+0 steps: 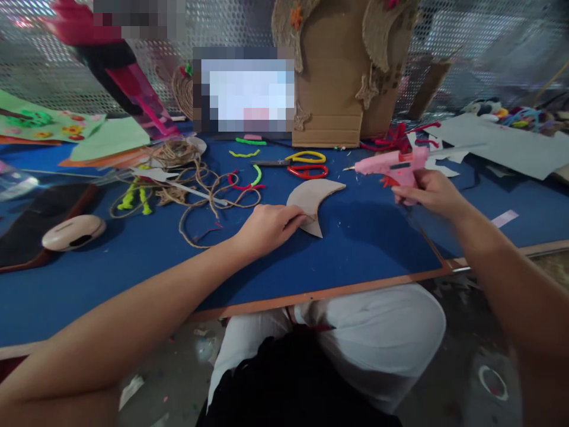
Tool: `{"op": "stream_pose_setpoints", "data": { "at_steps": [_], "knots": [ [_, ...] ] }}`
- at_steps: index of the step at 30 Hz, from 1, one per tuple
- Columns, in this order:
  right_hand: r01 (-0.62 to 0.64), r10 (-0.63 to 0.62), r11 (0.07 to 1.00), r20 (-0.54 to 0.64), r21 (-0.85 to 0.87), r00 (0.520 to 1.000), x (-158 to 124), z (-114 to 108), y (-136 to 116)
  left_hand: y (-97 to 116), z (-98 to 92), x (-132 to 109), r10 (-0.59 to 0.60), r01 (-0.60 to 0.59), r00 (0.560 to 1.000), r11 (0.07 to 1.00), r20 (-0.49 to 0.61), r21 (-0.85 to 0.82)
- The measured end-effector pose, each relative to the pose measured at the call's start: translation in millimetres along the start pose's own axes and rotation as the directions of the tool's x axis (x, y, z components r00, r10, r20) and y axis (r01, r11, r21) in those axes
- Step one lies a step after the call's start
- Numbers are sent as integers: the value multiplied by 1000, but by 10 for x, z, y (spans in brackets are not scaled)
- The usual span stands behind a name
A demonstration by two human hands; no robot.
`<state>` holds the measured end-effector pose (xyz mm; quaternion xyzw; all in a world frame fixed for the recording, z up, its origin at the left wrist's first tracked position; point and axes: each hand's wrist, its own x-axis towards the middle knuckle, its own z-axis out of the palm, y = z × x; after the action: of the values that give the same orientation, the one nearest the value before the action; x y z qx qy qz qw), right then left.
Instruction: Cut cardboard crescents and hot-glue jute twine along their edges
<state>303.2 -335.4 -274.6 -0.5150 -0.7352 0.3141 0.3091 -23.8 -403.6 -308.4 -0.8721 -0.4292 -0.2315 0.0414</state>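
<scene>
My left hand (pixel 276 227) is closed on the lower left edge of a crescent-shaped cardboard piece (pixel 311 194), fingers pinched at its inner curve. The crescent lies on the blue table, its upper tip pointing right. In my right hand (pixel 433 193) is a pink hot glue gun (pixel 391 165), gripped by its handle and held above the table. Its nozzle points left, a short way from the crescent's upper tip. Scissors (pixel 306 163) with yellow and red handles lie just behind the crescent. Whether the glue gun's trigger is pressed, I cannot tell.
Tangled jute twine (pixel 178 157) and pipe cleaner pieces (pixel 255 176) lie to the left, beyond a beige mouse-shaped case (pixel 74 232). A cardboard panel (pixel 331 89) with twine-covered moons stands behind. White paper sheets (pixel 502 145) and red pipe cleaners (pixel 400 139) are at the right.
</scene>
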Motion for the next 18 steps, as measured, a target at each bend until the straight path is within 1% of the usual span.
{"op": "stream_pose_setpoints", "data": {
  "at_steps": [3, 6, 7, 9, 12, 16, 18],
  "knots": [
    [20, -20, 999, 20, 27, 1000, -213, 21, -127, 16, 0, 13, -11, 11, 1000, 1000, -10, 1],
    [150, -150, 989, 0, -15, 989, -368, 68, -182, 52, 6, 23, -16, 17, 999, 1000, -34, 22],
    [197, -197, 979, 11, -43, 980, -407, 84, -186, 69, 9, 24, -15, 16, 999, 999, -40, 35],
    [253, -247, 963, 75, -91, 966, -473, 116, -184, 104, 17, 23, -9, 12, 999, 998, -44, 63],
    [285, -261, 947, 161, -150, 952, -548, 170, -174, 144, 27, 22, 15, -9, 999, 994, -48, 107],
    [346, -302, 906, 203, -242, 932, -576, 250, -169, 160, 29, 27, 41, -32, 997, 990, -61, 137],
    [348, -300, 901, 208, -259, 931, -558, 279, -169, 161, 25, 29, 33, -25, 998, 991, -54, 134]
  ]
}}
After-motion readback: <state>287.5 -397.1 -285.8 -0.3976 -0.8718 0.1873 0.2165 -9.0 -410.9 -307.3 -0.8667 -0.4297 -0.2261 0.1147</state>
